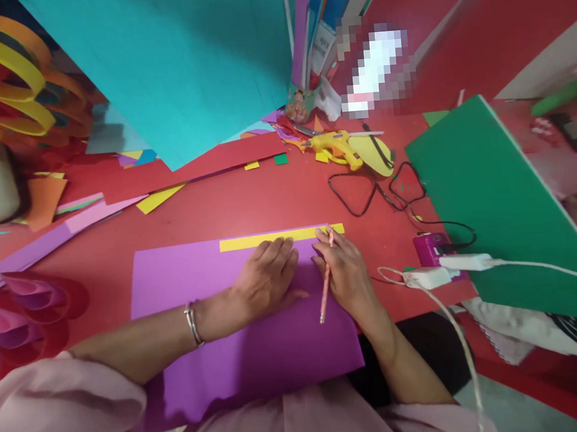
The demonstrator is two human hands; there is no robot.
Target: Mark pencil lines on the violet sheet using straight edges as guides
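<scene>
A large purple sheet of paper (183,277) lies along the front of the red table, its near edge hanging toward my lap. Along its far edge runs a yellow paper strip (250,241), whose right end sticks out past the sheet. My left hand (268,277) lies flat on the purple sheet, fingertips touching the strip. In my right hand (345,265) is a pink patterned pencil (326,283), its blunt end pointing back toward me. The fingertips of that hand rest at the strip's right part; the pencil's tip is hard to make out.
Behind the sheet are a yellow glue gun (336,147), a black cord (361,211) and paper scraps. A turquoise board (182,71) leans over the back. To the right lie a green board (508,212) and a purple power adapter (431,248) with white plugs. Paper-loop flowers (30,303) stand left.
</scene>
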